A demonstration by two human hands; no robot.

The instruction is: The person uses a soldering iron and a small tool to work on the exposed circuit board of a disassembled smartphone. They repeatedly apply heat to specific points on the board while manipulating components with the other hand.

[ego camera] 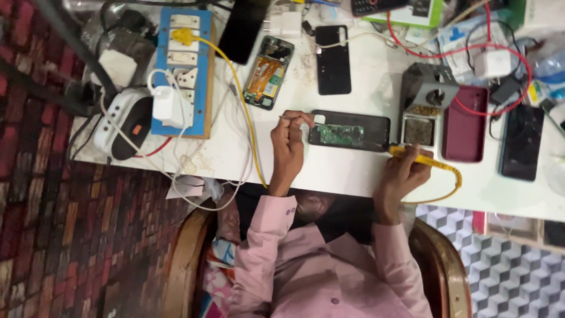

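Note:
An opened black phone (348, 131) lies on the white table (329, 171), its green circuit board exposed. My left hand (288, 147) rests at the phone's left end, its fingers pinched on a thin metal tool (285, 117); I cannot tell whether it is tweezers or solder wire. My right hand (405, 172) grips a yellow-handled soldering iron (419, 156). The iron's tip sits at the phone's lower right corner. A yellow cable loops from the handle round behind the hand.
A grey iron stand (428, 88) with a sponge tray (419, 131), a maroon phone case (465, 123) and a black phone (521, 141) lie to the right. Behind are another opened phone (269, 72), a black phone (332, 59), a blue socket board (179, 65), chargers and red wires.

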